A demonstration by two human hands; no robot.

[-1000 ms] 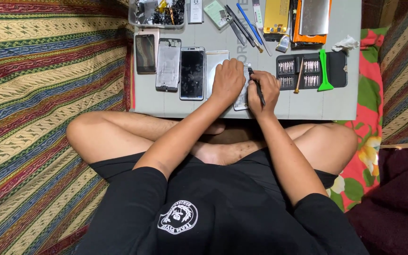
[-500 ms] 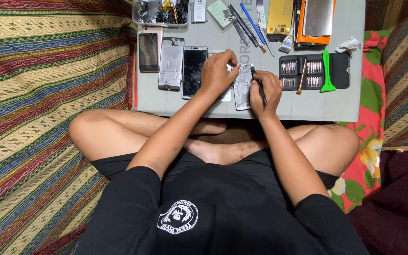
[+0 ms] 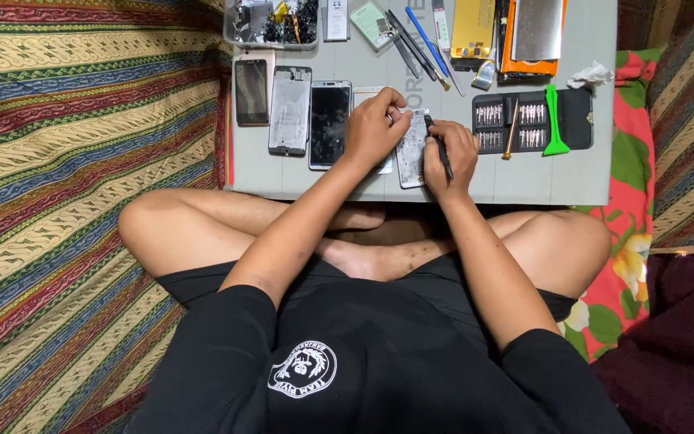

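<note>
I sit cross-legged at a low grey table (image 3: pixel 540 181). A silvery opened phone body (image 3: pixel 411 153) lies near the table's front edge. My left hand (image 3: pixel 375 128) presses its fingertips on the upper end of that phone body. My right hand (image 3: pixel 451 153) rests on its right side and grips a thin black tool (image 3: pixel 438 145), tip pointing toward the phone's top. Under my left hand a pale flat panel (image 3: pixel 367 95) partly shows.
Left of my hands lie a black-screened phone (image 3: pixel 330 123), a grey phone frame (image 3: pixel 290 109) and a dark phone (image 3: pixel 251 91). A black screwdriver-bit case (image 3: pixel 576 120) with a green pry tool (image 3: pixel 554 120) sits right. Parts tray (image 3: pixel 271 24), pens and orange-framed plates line the far edge.
My left hand has shifted from lying flat over the phone body to pinching at its upper end. The phone body now shows between my hands. My right hand stays on the black tool.
</note>
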